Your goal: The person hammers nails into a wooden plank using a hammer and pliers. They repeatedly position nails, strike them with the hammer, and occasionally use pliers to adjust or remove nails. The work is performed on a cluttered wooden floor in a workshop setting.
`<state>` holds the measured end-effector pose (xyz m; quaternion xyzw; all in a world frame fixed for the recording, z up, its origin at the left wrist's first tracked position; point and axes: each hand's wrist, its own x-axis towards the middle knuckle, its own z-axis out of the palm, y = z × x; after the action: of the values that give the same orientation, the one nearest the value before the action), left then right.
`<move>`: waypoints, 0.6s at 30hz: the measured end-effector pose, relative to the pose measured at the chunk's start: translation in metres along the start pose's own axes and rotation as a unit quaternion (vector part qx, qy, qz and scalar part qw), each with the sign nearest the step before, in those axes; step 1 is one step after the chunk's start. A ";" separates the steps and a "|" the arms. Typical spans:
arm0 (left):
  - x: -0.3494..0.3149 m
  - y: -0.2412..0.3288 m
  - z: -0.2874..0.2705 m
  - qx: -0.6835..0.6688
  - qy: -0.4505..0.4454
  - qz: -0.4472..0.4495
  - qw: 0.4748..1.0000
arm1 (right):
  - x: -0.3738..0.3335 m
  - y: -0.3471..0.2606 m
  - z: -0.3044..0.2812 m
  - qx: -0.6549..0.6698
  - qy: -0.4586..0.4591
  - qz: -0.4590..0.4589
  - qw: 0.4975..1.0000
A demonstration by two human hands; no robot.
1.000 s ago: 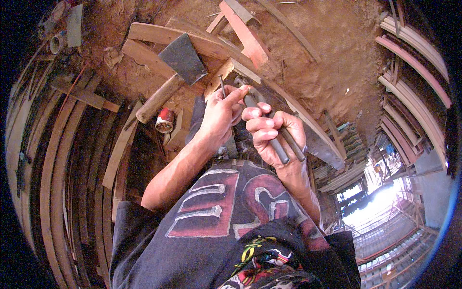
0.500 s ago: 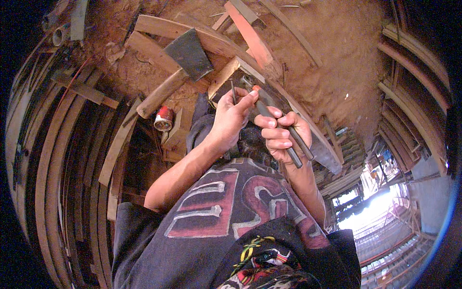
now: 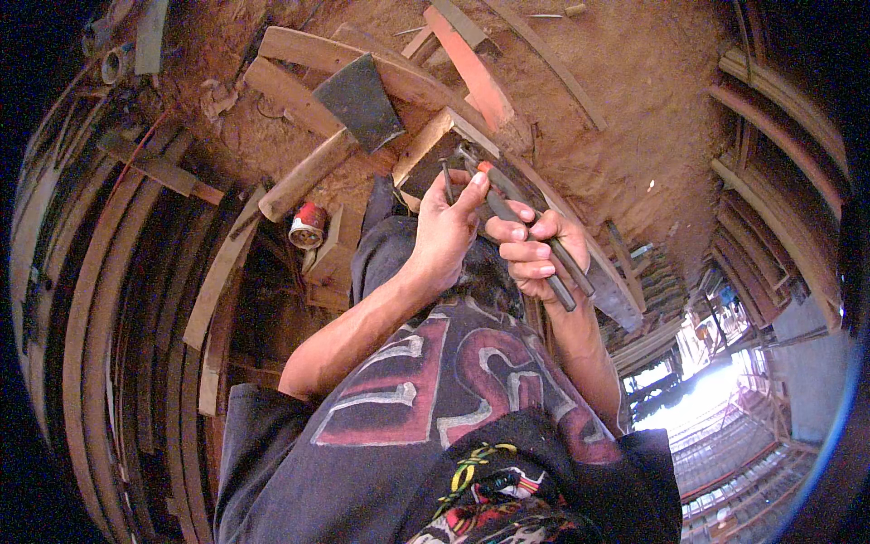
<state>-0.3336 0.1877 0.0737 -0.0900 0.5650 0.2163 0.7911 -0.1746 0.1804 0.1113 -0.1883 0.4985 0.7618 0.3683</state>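
My right hand (image 3: 542, 256) is closed around the two long dark handles of a pair of pincers (image 3: 561, 292). Its jaws point away from me, toward a wooden block with pale edges (image 3: 424, 147). Between the thumb and fingers of my left hand (image 3: 449, 227), a dark nail (image 3: 447, 179) stands nearly upright, its head above the fingertips. The left thumb tip lies right beside the pincers. A small orange piece (image 3: 484, 167) shows at the pincers near that thumb; what it is I cannot make out.
A tool with a broad dark head (image 3: 359, 102) and a wooden handle (image 3: 306, 177) rests across wooden beams (image 3: 308, 50). A red-and-white can (image 3: 308, 225) stands left of my arm. Long planks (image 3: 86, 335) are stacked at the left, more boards (image 3: 779, 218) at the right.
Both hands have shifted slightly to the right, with the nail and pincers still held. The left hand has also dropped a little lower. The surrounding wood and tools look the same.
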 end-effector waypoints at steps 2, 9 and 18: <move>0.003 -0.004 -0.001 -0.003 0.002 0.011 1.000 | -0.001 -0.002 0.001 -0.006 0.004 0.009 1.000; 0.009 -0.016 -0.004 0.000 0.012 0.026 1.000 | -0.005 -0.012 -0.009 -0.005 -0.006 0.033 0.999; 0.005 -0.016 0.003 0.014 0.040 0.056 0.998 | -0.007 -0.020 -0.008 -0.004 -0.005 0.059 0.998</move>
<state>-0.3224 0.1754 0.0687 -0.0555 0.6032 0.2486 0.7558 -0.1559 0.1750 0.0998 -0.1562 0.5040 0.7851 0.3243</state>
